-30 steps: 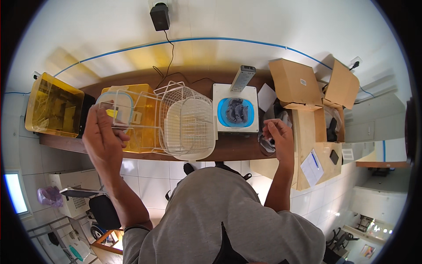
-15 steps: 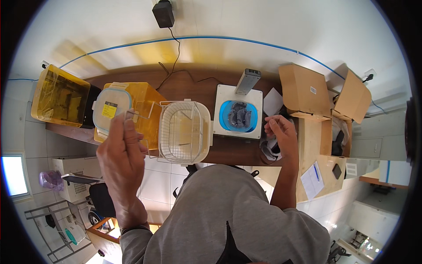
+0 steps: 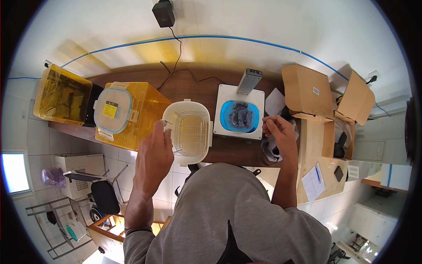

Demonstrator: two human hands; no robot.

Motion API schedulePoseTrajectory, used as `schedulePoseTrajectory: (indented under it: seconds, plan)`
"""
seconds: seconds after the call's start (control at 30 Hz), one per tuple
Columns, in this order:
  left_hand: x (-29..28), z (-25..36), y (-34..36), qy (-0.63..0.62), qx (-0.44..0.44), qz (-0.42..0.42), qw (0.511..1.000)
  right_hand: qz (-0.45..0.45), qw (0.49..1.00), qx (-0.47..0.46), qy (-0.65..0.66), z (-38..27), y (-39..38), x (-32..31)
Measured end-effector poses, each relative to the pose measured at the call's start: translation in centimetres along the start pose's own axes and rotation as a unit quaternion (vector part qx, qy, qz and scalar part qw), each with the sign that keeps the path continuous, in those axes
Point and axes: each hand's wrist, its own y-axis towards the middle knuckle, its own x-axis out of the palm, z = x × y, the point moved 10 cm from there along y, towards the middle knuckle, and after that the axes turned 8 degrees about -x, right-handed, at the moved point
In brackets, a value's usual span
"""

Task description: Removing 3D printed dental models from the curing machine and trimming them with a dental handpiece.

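Note:
My left hand (image 3: 154,152) is closed on the wire basket's handle at the left rim of a white plastic tub (image 3: 205,132); the wire basket (image 3: 189,149) sits inside the tub. Left of it, a clear lidded container (image 3: 118,119) with a yellow label rests on an amber box (image 3: 147,99). My right hand (image 3: 281,136) hovers at the right edge of a white device (image 3: 221,91), fingers loosely curled and apart, apparently holding nothing. That device has an upright grey post (image 3: 249,81) and a blue basin (image 3: 226,110) with dark grey moulded pieces (image 3: 241,115) in it.
A second amber box (image 3: 57,92) stands far left on the brown table (image 3: 202,77). Open cardboard boxes (image 3: 306,88), paper, a pen and a dark phone-sized object lie right. A black adapter (image 3: 163,13) hangs on the wall. A chair (image 3: 105,196) stands lower left.
My left hand has moved right and lowered the wire basket from above the amber box into the white tub. My right hand has barely moved.

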Motion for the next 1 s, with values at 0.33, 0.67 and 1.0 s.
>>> schedulePoseTrajectory:
  seconds: [0.33, 0.67, 1.0]
  plan:
    - [2.7, -2.5, 0.7, 0.078, -0.024, -0.059, 0.995, -0.016, 1.0, 0.0, 0.008, 0.2, -0.2, 1.4]
    - [-6.3, -3.0, -2.9, -0.106, -0.074, 0.057, 0.99, -0.089, 0.995, 0.033, -0.009, 0.6, -2.8, 6.5]
    - [-6.0, -11.5, -7.8, -0.119, -0.189, -0.06, 0.973, -0.168, 0.962, 0.212, 0.033, 0.2, -7.1, 17.3]
